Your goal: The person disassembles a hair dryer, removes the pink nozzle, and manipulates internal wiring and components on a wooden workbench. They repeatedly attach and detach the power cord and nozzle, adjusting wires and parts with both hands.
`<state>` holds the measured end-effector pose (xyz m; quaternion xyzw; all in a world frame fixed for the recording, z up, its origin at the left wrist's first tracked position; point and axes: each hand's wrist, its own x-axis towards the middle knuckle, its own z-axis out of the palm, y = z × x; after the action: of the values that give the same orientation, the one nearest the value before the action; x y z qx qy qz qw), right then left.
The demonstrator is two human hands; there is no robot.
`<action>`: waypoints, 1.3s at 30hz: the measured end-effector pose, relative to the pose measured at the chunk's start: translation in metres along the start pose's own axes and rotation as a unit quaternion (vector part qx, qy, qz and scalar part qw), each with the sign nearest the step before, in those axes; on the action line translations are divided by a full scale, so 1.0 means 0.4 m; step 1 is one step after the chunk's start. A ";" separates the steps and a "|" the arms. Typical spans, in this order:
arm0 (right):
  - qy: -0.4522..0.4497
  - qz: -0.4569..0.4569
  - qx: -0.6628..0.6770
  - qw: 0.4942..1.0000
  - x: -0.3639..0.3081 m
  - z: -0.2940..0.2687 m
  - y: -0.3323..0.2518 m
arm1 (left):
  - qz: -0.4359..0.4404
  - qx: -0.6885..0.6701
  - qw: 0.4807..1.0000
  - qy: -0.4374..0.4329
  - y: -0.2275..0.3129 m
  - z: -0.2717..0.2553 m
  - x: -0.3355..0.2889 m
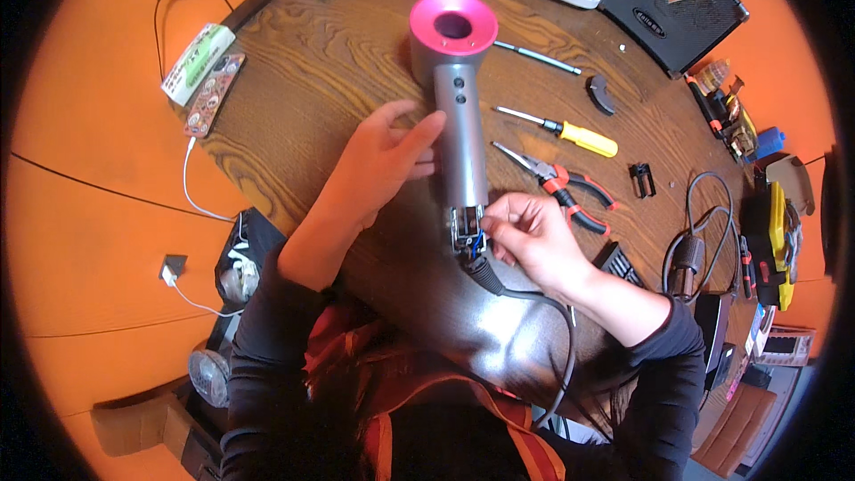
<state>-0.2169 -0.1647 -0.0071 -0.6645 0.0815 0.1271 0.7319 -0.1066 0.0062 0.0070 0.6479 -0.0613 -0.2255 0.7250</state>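
A grey hair dryer (462, 147) with a pink ring-shaped head points away from me over the wooden table. The near end of its handle is opened, baring inner parts (467, 227) and a blue wire (479, 240). From that end runs a black power cord (534, 296). My left hand (385, 158) is beside the handle's left side, fingers apart and the thumb tip at the casing. At the opened end, the thumb and fingers of my right hand (539, 240) are pinched close to the blue wire. What they hold, if anything, is hidden.
Right of the dryer lie red-and-black needle-nose pliers (559, 183), a yellow-handled screwdriver (579, 136), a thin screwdriver (539, 58), a curved dark piece (600, 94) and a small black part (641, 180). A black speaker-like box (672, 4) stands far right. A coiled cable (690, 254) lies nearer.
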 end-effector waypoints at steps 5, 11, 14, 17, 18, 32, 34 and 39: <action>-0.012 -0.016 0.009 1.000 0.004 -0.002 0.002 | -0.071 0.034 0.989 -0.129 -0.001 0.014 0.036; -0.037 -0.028 -0.043 0.998 0.002 -0.011 0.005 | -0.074 0.047 0.990 -0.107 -0.038 -0.007 0.047; -0.044 -0.020 -0.001 0.999 0.003 -0.004 0.007 | -0.070 -0.001 0.993 -0.095 -0.042 0.001 0.011; -0.041 -0.009 0.028 0.999 0.006 0.001 0.009 | 0.004 -0.008 0.998 -0.068 -0.040 0.016 -0.068; -0.038 -0.007 0.009 0.999 0.007 0.002 0.008 | 0.061 0.015 0.995 -0.083 -0.039 0.020 -0.085; -0.013 -0.092 -0.107 0.990 0.021 -0.006 0.016 | 0.313 0.477 0.820 -0.039 0.007 -0.020 -0.014; -0.007 -0.104 -0.108 0.989 0.023 -0.006 0.016 | 0.297 0.429 0.852 -0.042 0.003 -0.016 -0.012; -0.010 -0.097 -0.110 0.989 0.019 -0.005 0.016 | 0.364 0.552 0.746 -0.083 0.030 -0.029 -0.017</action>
<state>-0.2116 -0.1655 -0.0155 -0.7443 -0.0053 0.0706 0.6641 -0.1054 0.0204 0.0183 0.8419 -0.4665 0.0757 0.2604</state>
